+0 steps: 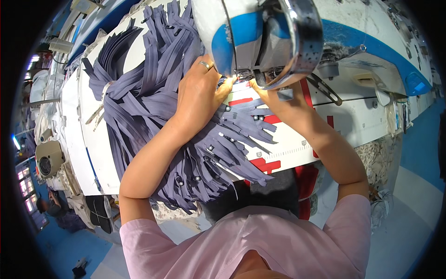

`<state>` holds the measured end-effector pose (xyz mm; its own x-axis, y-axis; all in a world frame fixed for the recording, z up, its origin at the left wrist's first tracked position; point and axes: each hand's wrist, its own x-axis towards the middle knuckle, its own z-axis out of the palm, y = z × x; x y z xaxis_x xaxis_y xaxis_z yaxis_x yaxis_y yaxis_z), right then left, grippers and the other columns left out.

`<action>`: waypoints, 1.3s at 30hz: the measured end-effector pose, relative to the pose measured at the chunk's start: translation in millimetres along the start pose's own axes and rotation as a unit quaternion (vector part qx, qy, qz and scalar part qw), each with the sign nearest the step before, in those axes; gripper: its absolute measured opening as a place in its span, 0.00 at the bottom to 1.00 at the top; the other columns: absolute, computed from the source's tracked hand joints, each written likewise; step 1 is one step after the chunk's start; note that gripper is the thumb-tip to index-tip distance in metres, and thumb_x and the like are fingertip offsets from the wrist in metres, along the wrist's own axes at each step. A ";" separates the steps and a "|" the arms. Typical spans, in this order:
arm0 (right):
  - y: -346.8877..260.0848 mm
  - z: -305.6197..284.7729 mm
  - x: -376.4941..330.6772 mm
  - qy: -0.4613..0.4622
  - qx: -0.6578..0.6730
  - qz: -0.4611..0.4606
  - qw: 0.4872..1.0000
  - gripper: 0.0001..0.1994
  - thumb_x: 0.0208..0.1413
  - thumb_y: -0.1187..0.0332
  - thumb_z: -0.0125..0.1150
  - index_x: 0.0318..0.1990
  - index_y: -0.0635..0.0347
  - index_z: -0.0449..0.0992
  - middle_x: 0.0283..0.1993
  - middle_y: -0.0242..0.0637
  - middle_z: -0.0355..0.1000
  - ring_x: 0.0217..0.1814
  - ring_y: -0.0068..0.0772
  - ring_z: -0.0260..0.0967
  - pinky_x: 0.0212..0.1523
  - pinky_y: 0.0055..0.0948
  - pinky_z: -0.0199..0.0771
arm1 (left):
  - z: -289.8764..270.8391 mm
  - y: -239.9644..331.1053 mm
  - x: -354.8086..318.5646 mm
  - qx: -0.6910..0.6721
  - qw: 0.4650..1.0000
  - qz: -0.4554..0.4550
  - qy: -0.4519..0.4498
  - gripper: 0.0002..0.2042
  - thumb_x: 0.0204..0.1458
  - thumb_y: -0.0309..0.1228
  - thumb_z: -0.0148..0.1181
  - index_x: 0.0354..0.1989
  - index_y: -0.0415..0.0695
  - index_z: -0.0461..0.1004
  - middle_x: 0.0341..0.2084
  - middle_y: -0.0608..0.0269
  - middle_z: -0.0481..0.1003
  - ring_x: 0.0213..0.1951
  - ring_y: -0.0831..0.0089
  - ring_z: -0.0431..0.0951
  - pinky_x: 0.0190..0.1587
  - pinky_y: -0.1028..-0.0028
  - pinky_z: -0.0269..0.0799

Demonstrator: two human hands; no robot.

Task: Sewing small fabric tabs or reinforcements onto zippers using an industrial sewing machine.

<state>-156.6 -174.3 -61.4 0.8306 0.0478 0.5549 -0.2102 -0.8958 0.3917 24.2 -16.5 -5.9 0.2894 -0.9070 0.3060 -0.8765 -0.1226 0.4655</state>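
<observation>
A sewing machine, white and blue with a shiny metal end, stands over a white work surface. My left hand, with a ring on one finger, bends its fingers and thumb together at the left of the presser foot. From the right, my right hand brings its fingertips up to the same spot, partly covered by the machine head. What the fingertips pinch is too small to make out. A large bundle of grey-purple zippers spreads beneath and beside my left forearm, bound with a pale tie. Dark sliders show among the loose ends.
Red tape strips and a printed ruler scale mark the surface's near edge. A metal lever sticks out right of the machine head. Fabric piles lie below at the right. Another person is far off at the left.
</observation>
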 end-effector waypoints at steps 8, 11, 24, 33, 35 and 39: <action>-7.1 5.4 0.9 0.007 0.050 0.014 0.999 0.22 0.60 0.62 0.60 0.61 0.50 0.68 0.60 0.32 0.67 0.60 0.34 0.65 0.54 0.38 0.75 | -5.6 -11.0 1.4 0.064 0.997 0.041 0.025 0.14 0.50 0.33 0.68 0.40 0.38 0.75 0.44 0.55 0.73 0.43 0.53 0.76 0.40 0.59 0.74; -2.4 -10.0 19.5 0.025 0.228 0.117 0.966 0.12 0.54 0.65 0.64 0.43 0.55 0.74 0.43 0.37 0.72 0.46 0.41 0.69 0.46 0.38 0.72 | -28.1 -1.2 4.5 0.036 0.997 -0.032 -0.052 0.15 0.51 0.33 0.68 0.41 0.38 0.75 0.41 0.55 0.74 0.39 0.51 0.78 0.39 0.59 0.74; -35.7 -61.9 50.0 -0.051 0.496 0.077 0.863 0.12 0.47 0.68 0.73 0.38 0.59 0.79 0.34 0.34 0.67 0.36 0.37 0.67 0.36 0.35 0.69 | -69.6 -76.2 37.0 0.230 0.915 -0.224 0.243 0.11 0.50 0.26 0.62 0.42 0.42 0.72 0.42 0.49 0.72 0.47 0.51 0.72 0.49 0.57 0.67; -25.9 -56.9 50.9 -0.042 0.555 0.145 0.818 0.06 0.53 0.70 0.69 0.34 0.61 0.79 0.30 0.36 0.71 0.33 0.37 0.69 0.35 0.34 0.69 | -77.8 -7.0 23.0 0.055 0.995 0.066 0.048 0.10 0.51 0.29 0.66 0.39 0.40 0.76 0.31 0.53 0.79 0.37 0.52 0.79 0.39 0.60 0.73; -22.8 -54.3 51.3 -0.040 0.565 0.163 0.808 0.06 0.56 0.69 0.67 0.35 0.60 0.79 0.30 0.37 0.72 0.30 0.37 0.72 0.31 0.34 0.71 | -79.8 4.1 17.0 -0.100 0.968 0.142 -0.183 0.09 0.52 0.25 0.65 0.41 0.39 0.76 0.30 0.55 0.77 0.35 0.55 0.79 0.38 0.68 0.73; -21.1 -57.9 52.6 -0.071 0.569 0.206 0.793 0.08 0.61 0.68 0.63 0.36 0.65 0.78 0.27 0.41 0.74 0.29 0.40 0.73 0.31 0.33 0.71 | -78.1 -0.1 6.7 0.008 0.964 0.152 -0.219 0.08 0.53 0.26 0.64 0.40 0.37 0.77 0.29 0.54 0.79 0.34 0.55 0.81 0.37 0.66 0.74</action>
<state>-138.4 -127.3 2.0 0.8787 -0.3305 0.3444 0.0557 -0.6455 -0.7617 56.3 8.9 60.9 -0.1684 -0.9847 0.0441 -0.9022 0.1720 0.3955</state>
